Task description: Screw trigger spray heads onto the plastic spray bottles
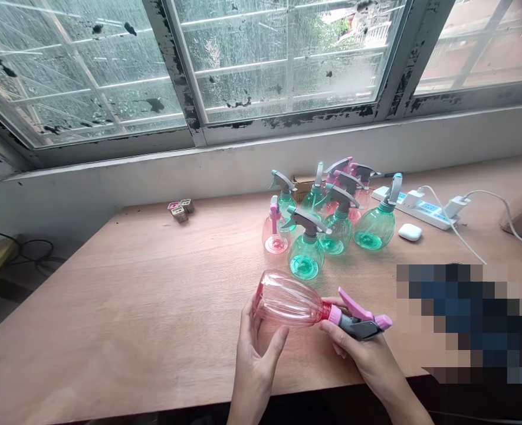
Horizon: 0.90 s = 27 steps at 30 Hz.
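Note:
A clear pink spray bottle (289, 300) lies sideways between my two hands, just above the front of the table. My left hand (257, 348) cups its base end, thumb held apart from the fingers. At the neck, my right hand (353, 342) grips the pink collar and grey spray head (358, 323), with the pink trigger pointing up. Behind it stand several more spray bottles: a green one (305, 260) nearest, a small pink one (276, 233) to its left, and a green one (374, 227) at the right of the group.
The wooden table (132, 307) runs below a window. Small square blocks (180, 211) sit at the back left. A white power strip (420, 206) with plugged-in chargers and cables lies at the back right, near a white earbud case (410, 232). A blurred-out patch (477, 324) covers the right side.

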Available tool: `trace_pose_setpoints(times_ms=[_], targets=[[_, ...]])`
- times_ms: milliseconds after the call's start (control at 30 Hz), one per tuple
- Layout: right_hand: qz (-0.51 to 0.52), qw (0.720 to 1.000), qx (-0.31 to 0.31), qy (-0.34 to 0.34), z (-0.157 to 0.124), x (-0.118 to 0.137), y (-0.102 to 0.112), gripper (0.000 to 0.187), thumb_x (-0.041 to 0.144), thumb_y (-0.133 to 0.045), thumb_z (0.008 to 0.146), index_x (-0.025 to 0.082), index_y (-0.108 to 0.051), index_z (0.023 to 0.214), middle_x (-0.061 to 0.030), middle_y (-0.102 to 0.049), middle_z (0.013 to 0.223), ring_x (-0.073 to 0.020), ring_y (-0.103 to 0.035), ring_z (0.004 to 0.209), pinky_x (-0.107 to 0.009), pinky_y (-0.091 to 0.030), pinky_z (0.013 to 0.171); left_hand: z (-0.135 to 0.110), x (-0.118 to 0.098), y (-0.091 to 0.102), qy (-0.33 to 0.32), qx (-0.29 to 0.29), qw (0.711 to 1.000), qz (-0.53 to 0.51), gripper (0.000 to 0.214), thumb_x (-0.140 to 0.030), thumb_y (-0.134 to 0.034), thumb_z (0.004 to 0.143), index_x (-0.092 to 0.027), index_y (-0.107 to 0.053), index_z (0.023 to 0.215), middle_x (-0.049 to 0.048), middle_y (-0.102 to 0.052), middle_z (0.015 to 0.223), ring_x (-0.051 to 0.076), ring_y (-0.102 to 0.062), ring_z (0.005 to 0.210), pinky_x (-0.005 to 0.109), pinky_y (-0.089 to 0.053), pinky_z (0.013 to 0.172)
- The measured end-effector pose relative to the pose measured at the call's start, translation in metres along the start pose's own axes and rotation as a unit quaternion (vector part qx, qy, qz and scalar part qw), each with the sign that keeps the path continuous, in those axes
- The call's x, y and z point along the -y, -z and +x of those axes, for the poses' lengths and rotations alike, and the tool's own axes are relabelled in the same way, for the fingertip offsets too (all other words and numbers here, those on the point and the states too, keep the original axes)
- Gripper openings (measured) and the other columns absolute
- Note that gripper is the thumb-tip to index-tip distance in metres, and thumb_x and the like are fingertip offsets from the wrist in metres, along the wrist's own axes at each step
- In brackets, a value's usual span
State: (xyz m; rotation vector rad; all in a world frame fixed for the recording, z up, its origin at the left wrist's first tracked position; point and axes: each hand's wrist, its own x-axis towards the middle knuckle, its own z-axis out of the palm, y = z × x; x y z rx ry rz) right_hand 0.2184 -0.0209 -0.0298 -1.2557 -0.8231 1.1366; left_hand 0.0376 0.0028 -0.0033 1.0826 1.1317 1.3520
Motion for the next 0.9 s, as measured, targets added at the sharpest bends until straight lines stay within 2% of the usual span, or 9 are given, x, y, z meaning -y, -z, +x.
trace_pose_setpoints(times_ms=[100,200,467,767,900], targets=[[-0.019,1.0,0.004,0.004,-0.001,0.004,-0.002,0.044,0.049,-0.084,0.083,0.027,-0.073,0.12,0.003,-0.062,0.069,-0.0153,-0.049,0.056,-0.03,-0.045,0.055,0.0,-0.001,0.0,0.007,0.0,1.0,-0.003,0.066,-0.039,-0.08,0.085,-0.029,-0.055,0.146,0.0087,-0.057,0.156,0.033,-0.047,0.15,0.048,-0.034,0.127],[-0.039,0.999,0.021,0.007,-0.002,0.011,-0.004,0.04,0.05,-0.082,0.085,0.027,-0.075,0.116,0.0046,-0.055,0.063,-0.0156,-0.047,0.058,-0.029,-0.044,0.056,0.001,0.001,0.001,0.017,-0.008,1.0,-0.019,0.064,-0.041,-0.08,0.085,-0.028,-0.056,0.144,0.0093,-0.058,0.155,0.033,-0.048,0.149,0.049,-0.033,0.127],[-0.051,0.997,0.047,0.016,-0.002,0.016,-0.003,0.035,0.048,-0.079,0.087,0.028,-0.075,0.116,0.0047,-0.056,0.068,-0.0151,-0.046,0.06,-0.027,-0.042,0.055,0.002,0.005,0.0,0.017,-0.031,0.999,-0.034,0.066,-0.044,-0.084,0.081,-0.028,-0.059,0.141,0.0101,-0.061,0.151,0.035,-0.049,0.147,0.05,-0.032,0.127],[-0.064,0.997,0.036,0.012,-0.002,0.015,-0.003,0.038,0.05,-0.078,0.087,0.028,-0.074,0.117,0.0056,-0.053,0.063,-0.0152,-0.045,0.059,-0.026,-0.043,0.057,0.002,-0.002,-0.001,0.029,-0.014,0.999,-0.037,0.064,-0.043,-0.083,0.082,-0.027,-0.059,0.139,0.0098,-0.063,0.149,0.034,-0.051,0.146,0.048,-0.039,0.123],[-0.064,0.998,0.027,0.007,-0.003,0.014,-0.003,0.04,0.051,-0.079,0.086,0.028,-0.073,0.118,0.0055,-0.053,0.063,-0.016,-0.046,0.06,-0.026,-0.044,0.058,0.002,-0.002,0.0,0.029,-0.011,0.999,-0.034,0.062,-0.042,-0.083,0.083,-0.028,-0.06,0.138,0.0086,-0.063,0.148,0.033,-0.051,0.146,0.048,-0.036,0.125]])
